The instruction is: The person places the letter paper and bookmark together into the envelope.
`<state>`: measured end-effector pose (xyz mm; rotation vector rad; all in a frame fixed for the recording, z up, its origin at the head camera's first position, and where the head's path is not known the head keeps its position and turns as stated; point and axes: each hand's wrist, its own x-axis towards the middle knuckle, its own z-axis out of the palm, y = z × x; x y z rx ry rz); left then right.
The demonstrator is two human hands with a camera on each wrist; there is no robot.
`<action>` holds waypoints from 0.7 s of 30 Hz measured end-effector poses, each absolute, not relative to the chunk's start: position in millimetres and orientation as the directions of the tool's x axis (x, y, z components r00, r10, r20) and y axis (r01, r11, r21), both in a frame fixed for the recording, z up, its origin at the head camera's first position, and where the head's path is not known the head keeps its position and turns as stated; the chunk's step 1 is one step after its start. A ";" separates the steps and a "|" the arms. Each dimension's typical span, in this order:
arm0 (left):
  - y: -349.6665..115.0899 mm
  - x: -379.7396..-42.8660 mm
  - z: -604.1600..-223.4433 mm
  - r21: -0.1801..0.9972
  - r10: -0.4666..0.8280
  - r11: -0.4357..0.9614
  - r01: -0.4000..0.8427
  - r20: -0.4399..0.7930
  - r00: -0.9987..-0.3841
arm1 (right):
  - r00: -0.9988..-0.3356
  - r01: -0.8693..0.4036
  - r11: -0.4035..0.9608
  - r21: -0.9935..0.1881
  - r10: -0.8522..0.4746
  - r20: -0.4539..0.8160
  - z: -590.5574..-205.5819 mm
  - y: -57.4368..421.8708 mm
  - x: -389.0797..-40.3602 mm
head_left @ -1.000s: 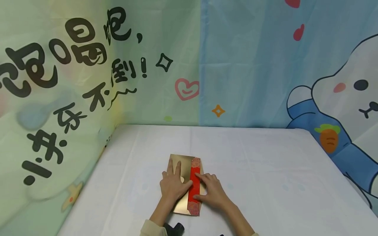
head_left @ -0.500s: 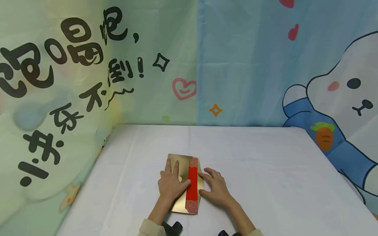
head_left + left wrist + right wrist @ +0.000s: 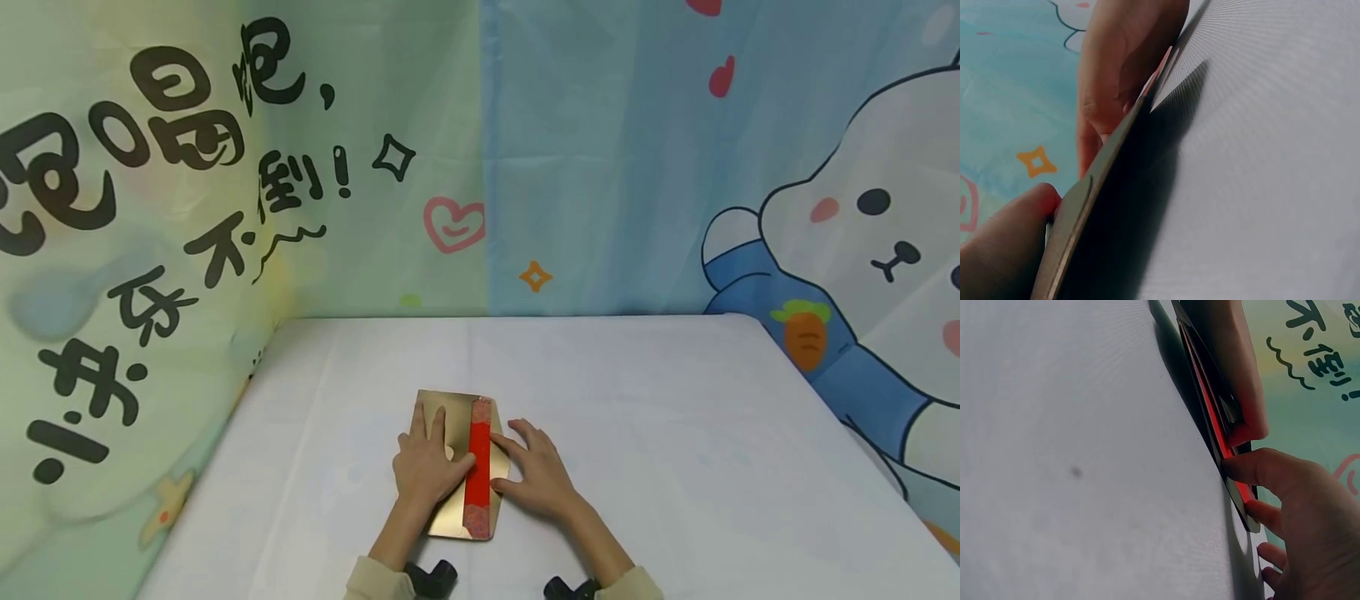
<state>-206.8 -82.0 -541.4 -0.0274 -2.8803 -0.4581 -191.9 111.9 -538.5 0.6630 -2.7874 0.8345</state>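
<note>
A gold-and-red paper packet [image 3: 456, 525] lies at the near middle of the white table. A red strip [image 3: 478, 479] with patterned ends runs lengthwise along its right part, and a gold edge shows beyond it. My left hand [image 3: 427, 468] rests on the gold side with fingers spread and thumb reaching the strip. Beside the strip's right edge, my right hand [image 3: 542, 477] touches the paper with thumb and index fingertips, other fingers apart. In the right wrist view the right thumb [image 3: 1266, 467] meets the packet's edge. The left wrist view shows the packet [image 3: 1094, 187] edge-on, tilted.
The white table [image 3: 660, 450] stretches around the packet. A printed cloth backdrop [image 3: 570, 150] with lettering and a cartoon bear stands behind and at the sides. Black wrist mounts [image 3: 433, 579] sit by both beige sleeves.
My right fingertips have slid off the red strip to the right and now sit close to its right edge. The left hand keeps its place on the gold side. The head view has turned slightly right.
</note>
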 end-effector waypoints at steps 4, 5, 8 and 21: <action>-82.7 -207.2 -538.8 0.303 -0.014 0.951 0.058 0.233 -0.972 | -0.877 -0.478 0.745 -0.465 -0.376 0.299 -538.2 108.7 -194.9; -82.8 -207.2 -538.4 0.302 -0.014 0.951 0.060 0.235 -0.972 | -0.875 -0.482 0.746 -0.460 -0.377 0.305 -538.0 107.7 -195.4; -82.8 -207.6 -538.1 0.300 -0.010 0.952 0.062 0.234 -0.972 | -0.876 -0.478 0.755 -0.448 -0.372 0.308 -538.1 105.0 -196.1; -81.8 -208.1 -542.1 0.287 -0.020 0.957 0.040 0.203 -0.979 | -0.881 -0.459 0.773 -0.438 -0.330 0.339 -545.2 100.0 -195.4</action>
